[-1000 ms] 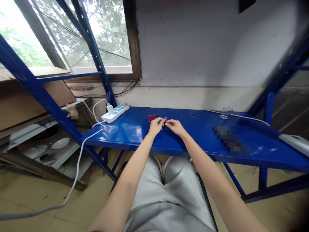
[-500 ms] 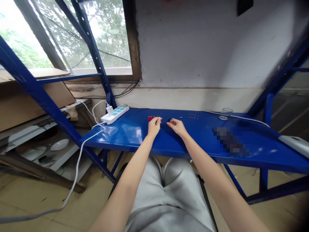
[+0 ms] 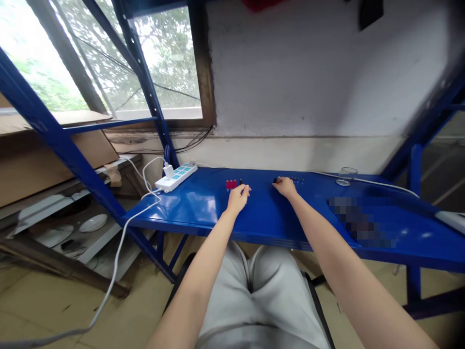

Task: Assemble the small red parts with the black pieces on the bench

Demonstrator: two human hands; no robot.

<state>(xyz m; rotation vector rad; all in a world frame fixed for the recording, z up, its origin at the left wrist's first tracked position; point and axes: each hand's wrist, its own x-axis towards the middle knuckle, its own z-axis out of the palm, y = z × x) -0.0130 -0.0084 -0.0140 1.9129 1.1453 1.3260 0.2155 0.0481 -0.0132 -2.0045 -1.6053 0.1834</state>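
My left hand (image 3: 239, 198) hovers low over the blue table, its fingers loosely bent and slightly apart, with nothing visible in them. Just behind it stand several short red cylinders (image 3: 231, 184) in a row and one small black upright piece (image 3: 240, 182). My right hand (image 3: 285, 186) is farther right, its fingertips closed on a small black cylinder (image 3: 275, 180). Beside and beyond that hand, several tiny pin-like pieces (image 3: 298, 180) stand in rows, partly hidden by it.
The blue table (image 3: 203, 208) runs along the wall. On its left lies a white power strip (image 3: 177, 177) with cables. A clear glass (image 3: 347, 176) stands at the back right, near a blurred-out dark object (image 3: 358, 220). A white device (image 3: 452, 222) sits at the right edge.
My right hand has moved right with the black cylinder, toward the pin-like pieces. My left hand has drawn back slightly, uncovering the red cylinders and black piece. The camera view has shifted a little.
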